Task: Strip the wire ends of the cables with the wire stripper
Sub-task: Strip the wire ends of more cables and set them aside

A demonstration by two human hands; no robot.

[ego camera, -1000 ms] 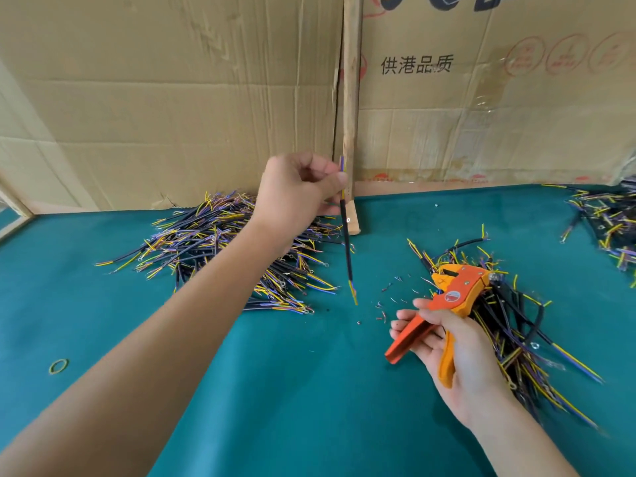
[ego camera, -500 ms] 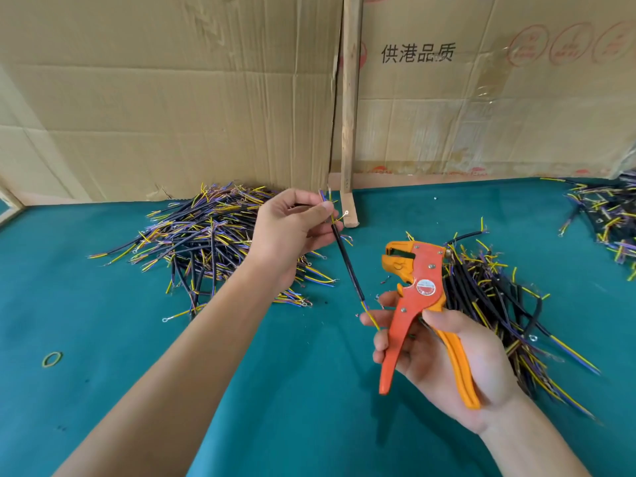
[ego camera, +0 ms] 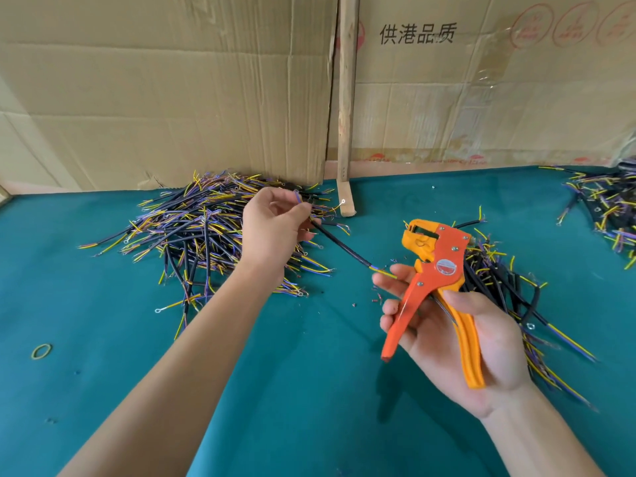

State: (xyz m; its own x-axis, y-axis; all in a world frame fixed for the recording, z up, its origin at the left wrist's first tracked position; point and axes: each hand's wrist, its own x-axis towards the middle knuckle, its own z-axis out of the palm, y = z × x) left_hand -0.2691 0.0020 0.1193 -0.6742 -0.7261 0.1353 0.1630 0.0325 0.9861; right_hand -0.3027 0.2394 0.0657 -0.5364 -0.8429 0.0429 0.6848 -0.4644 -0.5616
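My left hand (ego camera: 275, 228) pinches the upper end of a black cable (ego camera: 340, 246) that slants down to the right. Its yellow and purple wire ends touch the fingertips of my right hand (ego camera: 457, 339). That hand holds an orange wire stripper (ego camera: 437, 280) upright in its palm, jaws at the top, handles spread apart. The cable end lies just left of the stripper, below its jaws. Behind my left hand is a pile of black cables (ego camera: 199, 232) with yellow and purple ends. A second pile (ego camera: 499, 280) lies behind my right hand.
Everything rests on a teal table cover (ego camera: 292, 373). Cardboard sheets (ego camera: 172, 91) and a wooden stick (ego camera: 346, 105) form a wall at the back. A third cable pile (ego camera: 605, 204) sits far right. A rubber band (ego camera: 41, 351) lies at left. Small insulation scraps (ego camera: 378, 299) dot the middle.
My left hand came down from in front of the cardboard and tilted the cable towards my right hand. My right hand lifted the stripper upright and its fingertips met the cable's wire ends.
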